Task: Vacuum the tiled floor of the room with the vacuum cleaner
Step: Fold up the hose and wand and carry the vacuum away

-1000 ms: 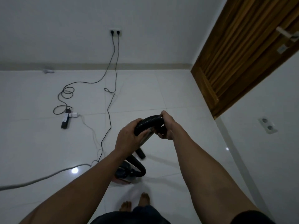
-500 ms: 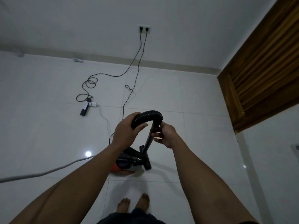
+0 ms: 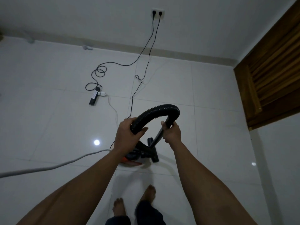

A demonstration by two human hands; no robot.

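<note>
Near edge of the tiled floor [image 3: 48,127]: bare left foot [image 3: 119,207] and right foot [image 3: 148,194], dark trouser legs above them. Both forearms reach forward.

Left grip [image 3: 128,137] is wrapped round the ribbed black hose [image 3: 155,111] near its lower end, fingers curled on it. Right grip [image 3: 172,133] is closed round the black wand [image 3: 158,135] just below the hose's smooth cuff. The hose arches up and over between the two grips in a tight upside-down U. The wand slants down to a black floor head [image 3: 154,155] lying on the tile.

Vacuum body [image 3: 133,157] — black top, orange-red base — sits on the floor under the left grip, just beside the floor head and partly hidden by the left wrist.

A thick grey cable [image 3: 48,168] runs in from the left edge of the floor toward the vacuum body; its end is hidden behind the left forearm.

Farther out is a black power strip [image 3: 94,99] with a white adapter [image 3: 102,94] plugged in, and a thin white lead [image 3: 113,109] trailing back toward the grips. A coiled black cord [image 3: 99,73] from the strip and a second black cord [image 3: 132,98] both climb to the wall socket [image 3: 157,13] on the far wall — the second one crosses the open tile down to behind the left grip.

Small white object [image 3: 86,47] at the far edge by the skirting. Wooden door [image 3: 272,75] at the far right corner.
</note>
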